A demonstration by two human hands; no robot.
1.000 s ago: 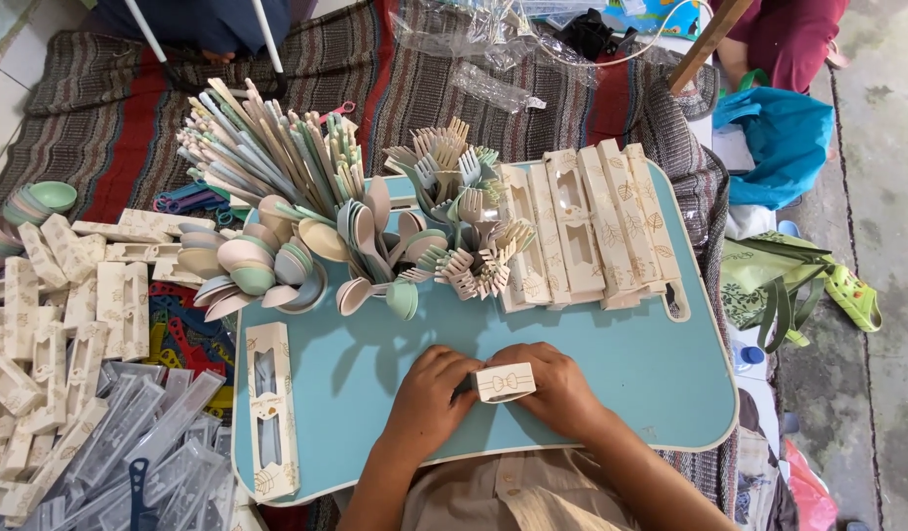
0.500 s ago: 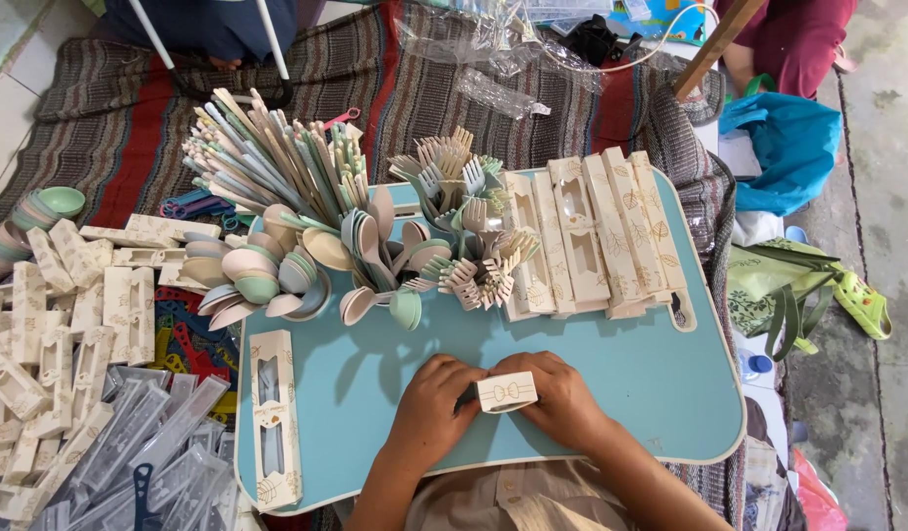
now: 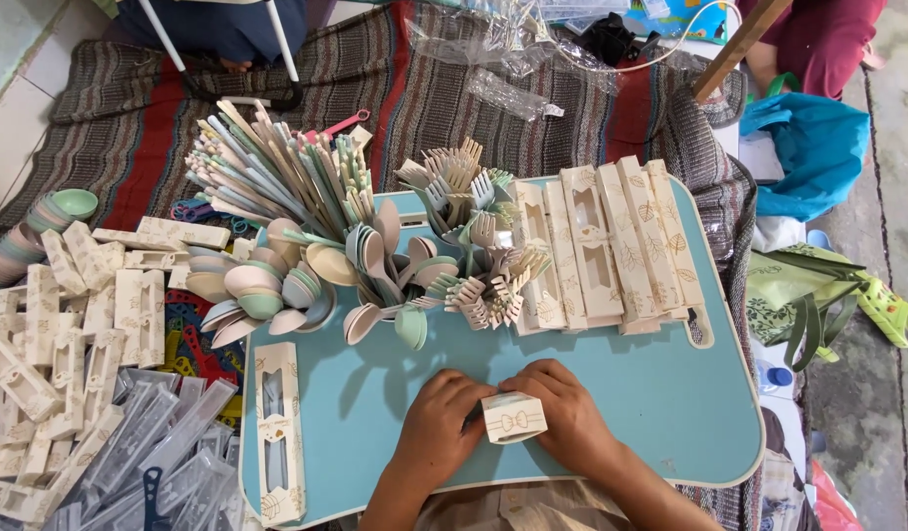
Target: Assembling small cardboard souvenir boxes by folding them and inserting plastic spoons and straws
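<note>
Both my hands meet at the near edge of a light blue lap table (image 3: 670, 393). My left hand (image 3: 439, 423) and my right hand (image 3: 567, 413) together grip a small cream cardboard sleeve (image 3: 514, 417), its end flap facing me. Behind them lie heaps of pastel spoons (image 3: 306, 280), forks (image 3: 474, 236) and chopsticks (image 3: 267, 167). A row of flat cream sleeves (image 3: 602, 246) lies at the table's far right, and one windowed cream box (image 3: 279, 433) rests on its left side.
Many more cream boxes (image 3: 70, 315) and clear plastic sleeves (image 3: 149, 442) cover the floor at left. A striped rug (image 3: 129, 128) lies beyond. A blue bag (image 3: 818, 147), green bag and green sandal (image 3: 887, 310) sit at right. Another person's red garment (image 3: 828, 39) shows top right.
My hands stay at the table's near edge, working the small cream sleeve; it has turned a little so its end flap shows. Nothing else has moved.
</note>
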